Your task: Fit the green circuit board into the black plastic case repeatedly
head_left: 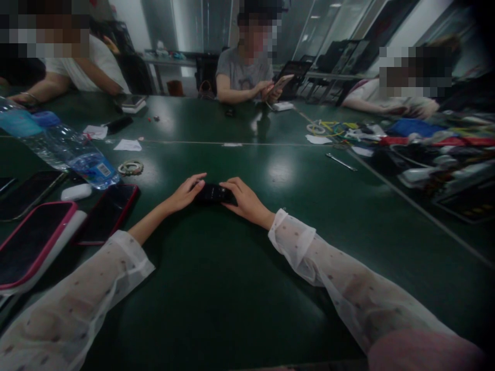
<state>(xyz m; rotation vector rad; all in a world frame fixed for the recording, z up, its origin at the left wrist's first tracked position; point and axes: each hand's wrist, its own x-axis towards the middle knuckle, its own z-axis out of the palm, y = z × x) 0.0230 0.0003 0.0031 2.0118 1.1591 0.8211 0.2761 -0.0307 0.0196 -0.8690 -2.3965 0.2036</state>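
A black phone (212,194) lies sideways between my two hands, low over the green table, with small pale marks on its dark face. My left hand (186,192) holds its left end, the thumb along the near top and the fingers stretched beyond. At the right end, my right hand (244,200) grips it between thumb and fingers. The undersides of the fingers are hidden, and I cannot tell whether the phone touches the tabletop.
To the left are a red-edged phone (110,212), a pink-cased phone (36,242), a white earbud case (76,192) and a water bottle (87,154). A wrench (341,162) and tangled cables (336,129) lie right. Several people sit across the green table (232,299).
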